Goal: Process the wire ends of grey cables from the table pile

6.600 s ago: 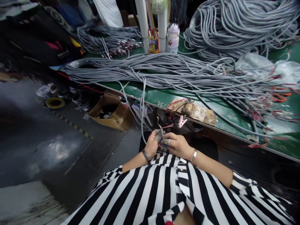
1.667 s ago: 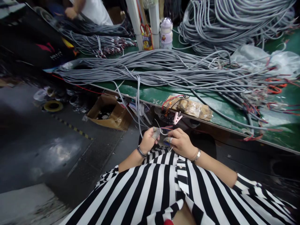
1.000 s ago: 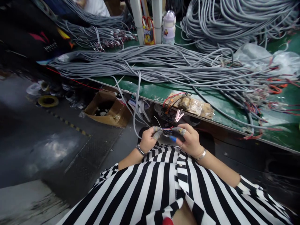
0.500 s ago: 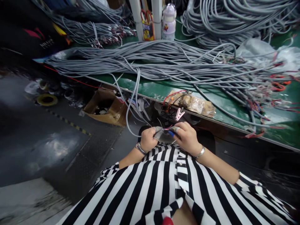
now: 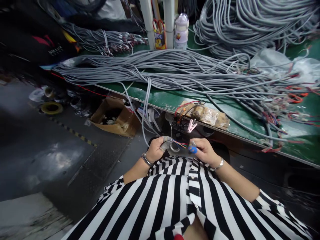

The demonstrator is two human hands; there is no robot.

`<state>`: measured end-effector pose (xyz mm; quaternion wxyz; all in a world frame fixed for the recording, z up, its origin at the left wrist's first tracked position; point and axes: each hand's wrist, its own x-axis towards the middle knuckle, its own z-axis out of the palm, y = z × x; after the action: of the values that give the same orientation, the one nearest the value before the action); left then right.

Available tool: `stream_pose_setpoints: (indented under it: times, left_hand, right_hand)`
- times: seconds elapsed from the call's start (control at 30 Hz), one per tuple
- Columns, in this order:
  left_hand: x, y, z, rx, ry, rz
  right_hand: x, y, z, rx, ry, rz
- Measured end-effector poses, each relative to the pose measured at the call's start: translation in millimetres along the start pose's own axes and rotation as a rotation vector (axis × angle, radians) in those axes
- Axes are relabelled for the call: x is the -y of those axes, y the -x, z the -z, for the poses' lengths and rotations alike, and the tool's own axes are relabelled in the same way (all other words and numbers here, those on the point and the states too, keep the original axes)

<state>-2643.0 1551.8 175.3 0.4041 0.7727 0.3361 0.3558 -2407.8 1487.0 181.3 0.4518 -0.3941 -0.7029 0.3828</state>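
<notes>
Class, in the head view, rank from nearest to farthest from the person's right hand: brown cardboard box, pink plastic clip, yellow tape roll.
From the right hand:
1. Pink plastic clip, just above it.
2. Brown cardboard box, on the floor, left.
3. Yellow tape roll, floor, far left.

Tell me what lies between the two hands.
In the head view, thin coloured wires stretch from the end of the grey cable in the left hand to the pinching right hand.

No legible text or labels
</notes>
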Motion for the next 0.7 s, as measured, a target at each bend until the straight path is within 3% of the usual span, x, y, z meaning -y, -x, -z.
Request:
stream_pose_setpoints:
  times: [0.1, 0.17, 0.23, 0.33, 0.5, 0.7]
  left_hand:
    - [-3, -6, 3.8, 0.042, 0.052, 0.014]
    - [-4, -13, 2.0, 0.081, 0.080, 0.009]
    - [-5, -21, -2.9, 0.124, 0.102, -0.004]
    - [-7, -34, -12.5, 0.176, 0.131, 0.003]
    - [-7, -46, -23.1, 0.219, 0.213, 0.025]
    - [-7, -51, -29.1, 0.258, 0.222, 0.033]
  right_hand:
    - [-16, 3, 1, -0.322, -0.170, -0.231]
    - [-25, -1, 1, -0.452, -0.365, -0.434]
    - [-29, -10, 2, -0.399, -0.564, -0.572]
    - [-24, -26, 4, -0.297, -0.698, -0.575]
    - [-19, -39, 2, -0.526, -0.564, -0.447]
    - [-23, -45, -4, -0.453, -0.905, -0.580]
